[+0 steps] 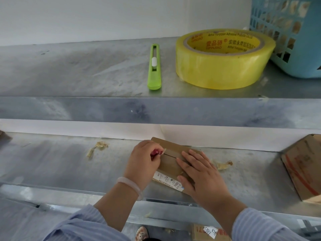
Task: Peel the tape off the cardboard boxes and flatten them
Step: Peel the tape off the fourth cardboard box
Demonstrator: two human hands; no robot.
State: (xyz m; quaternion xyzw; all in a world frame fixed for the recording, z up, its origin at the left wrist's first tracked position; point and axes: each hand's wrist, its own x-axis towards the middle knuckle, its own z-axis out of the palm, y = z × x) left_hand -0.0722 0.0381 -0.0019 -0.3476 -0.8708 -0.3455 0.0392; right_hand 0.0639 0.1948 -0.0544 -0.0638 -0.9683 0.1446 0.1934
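Head view: a small cardboard box [169,163] lies flat on the lower metal shelf [60,162], near the white back wall and roughly at the centre of the frame. Glossy tape covers its top face, and a dark seam runs across that face from left to right. A white printed label [166,180] sits on its near side. The left hand [143,159] is at the left end of the seam, its fingers curled round a red object [156,152] whose kind cannot be told; a pale tip shows just beside it, touching the box top. A pale bracelet [132,185] circles the left wrist. The right hand [199,171] lies palm down on the right half of the box, fingers straight and spread, pressing on the top face and gripping nothing. Both forearms wear pale blue striped sleeves. Crumpled tape scraps lie on the same shelf: one [98,147] well to the left of the box, another [224,165] just beside its right end. A larger cardboard box [302,167] with red printing stands tilted at the right edge of the shelf, well apart from the hands. On the upper shelf [86,66] lie a green utility knife [154,66], a roll of yellow tape [220,66] to its right, and a blue plastic basket [295,40] touching the roll's far side. Below the shelf, another box [208,232] with red print and a handwritten slip shows at the lower edge.
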